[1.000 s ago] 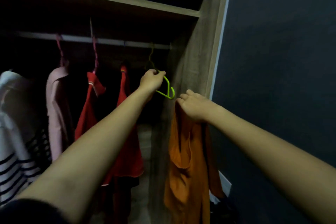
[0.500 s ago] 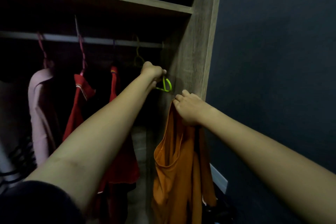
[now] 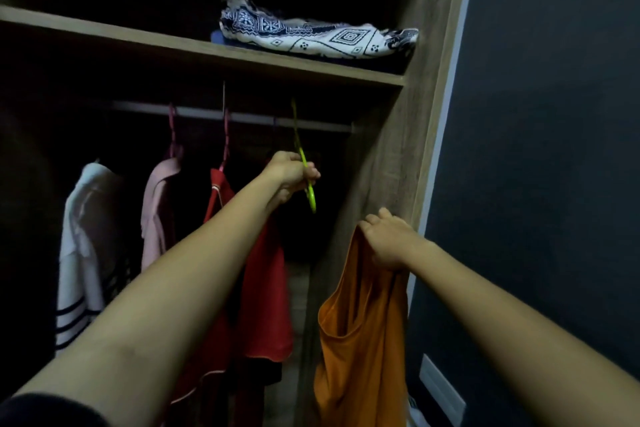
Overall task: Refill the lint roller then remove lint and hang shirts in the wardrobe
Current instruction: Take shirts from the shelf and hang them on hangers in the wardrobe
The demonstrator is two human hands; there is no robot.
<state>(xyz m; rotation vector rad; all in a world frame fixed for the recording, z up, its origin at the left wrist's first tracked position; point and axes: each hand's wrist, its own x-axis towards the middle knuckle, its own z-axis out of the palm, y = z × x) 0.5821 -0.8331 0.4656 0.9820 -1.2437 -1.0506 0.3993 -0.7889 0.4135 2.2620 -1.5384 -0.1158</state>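
Far left on the rail (image 3: 242,117): white striped top (image 3: 86,253), pink shirt (image 3: 156,211), red garment (image 3: 259,288), all hanging on hangers. Left hand (image 3: 289,175) has its grip closed around a green hanger (image 3: 306,180), held up just below the rail, hook reaching toward it; can't tell whether the hook is on the rail or clear. Hanger looks like thin plastic, so probably light, stiff, a bit springy; best held at the neck under the hook, as here. Right of it, the right hand (image 3: 389,243) pinches the orange shirt (image 3: 363,340) bunched at its top edge, near the wardrobe side panel (image 3: 391,163); shirt hangs free, apart from the hanger. Fabric looks thin and soft, limp, likely light, maybe a little slippery; a one-point pinch lets it sag, so take it at the shoulder or neckline and spread that opening for the hanger arm. Patterned cloth (image 3: 311,35) lies on the shelf (image 3: 138,42) above. Lint roller not seen.
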